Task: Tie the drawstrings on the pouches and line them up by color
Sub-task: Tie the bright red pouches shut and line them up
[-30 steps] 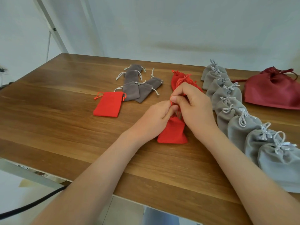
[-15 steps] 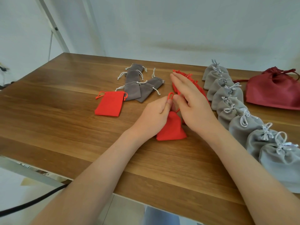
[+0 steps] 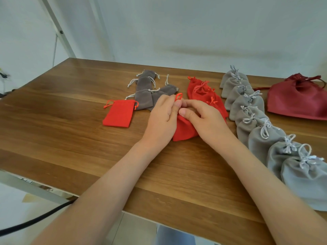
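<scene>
Beside the tied red row [image 3: 201, 91], my right hand [image 3: 203, 119], fingers splayed a moment ago, curls back onto the red pouch [image 3: 184, 131]; my left hand [image 3: 161, 119] pinches its drawstring loop [image 3: 178, 96]. The knot seems half-made.

The left grip [image 3: 162, 119] and right grip [image 3: 207, 119] cover the neck of the red pouch [image 3: 184, 132] they hold, so any knot there cannot be seen; only a drawstring loop [image 3: 178, 96] pokes out. The left grip also hides part of a dark grey pouch [image 3: 156, 96]. The right edge cuts off the maroon bag [image 3: 297, 103] and the nearest light grey pouch [image 3: 304, 183].
</scene>
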A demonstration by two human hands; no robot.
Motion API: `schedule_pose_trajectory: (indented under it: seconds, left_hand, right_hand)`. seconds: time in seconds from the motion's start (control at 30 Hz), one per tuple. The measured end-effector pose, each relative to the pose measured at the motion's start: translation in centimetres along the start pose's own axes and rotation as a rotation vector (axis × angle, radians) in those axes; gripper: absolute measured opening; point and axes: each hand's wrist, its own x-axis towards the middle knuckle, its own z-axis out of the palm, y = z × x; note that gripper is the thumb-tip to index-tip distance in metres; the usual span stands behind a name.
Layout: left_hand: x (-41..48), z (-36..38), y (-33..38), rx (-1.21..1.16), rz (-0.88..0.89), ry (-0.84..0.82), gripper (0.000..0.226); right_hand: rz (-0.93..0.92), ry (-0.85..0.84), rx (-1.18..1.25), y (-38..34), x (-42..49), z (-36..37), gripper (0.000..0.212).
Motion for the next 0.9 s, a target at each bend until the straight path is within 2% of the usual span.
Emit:
schedule_pose_trajectory:
  seconds: [0.17,0.33,0.47,0.57,0.7,0.9]
  left_hand:
    - [-0.19,-0.01,0.21,0.012,0.093,0.092,0.036]
    - [-0.01,-0.23,0.25,0.102,0.126,0.186,0.039]
    - [0.09,-0.16,0.40,0.120,0.090,0.219,0.041]
    - [0.28,-0.17,0.19,0.094,0.077,0.167,0.037]
    - [0.15,-0.11,0.28,0.034,0.059,0.114,0.037]
    - [0.26,-0.12,0.10,0.021,0.082,0.185,0.033]
  right_hand:
    - [0.073,0.041,0.282,-0.45,-0.12,0.19,0.028]
    - [-0.071,0.078,0.188,-0.79,-0.40,0.62,0.014]
    - [-0.143,0.072,0.156,-0.49,-0.32,0.57,0.016]
    - [-0.072,0.051,0.266,-0.43,-0.22,0.43,0.023]
    - [0.078,-0.033,0.577,-0.63,-0.20,0.15,0.011]
    - [0.084,0.015,0.645,-0.67,-0.03,0.16,0.012]
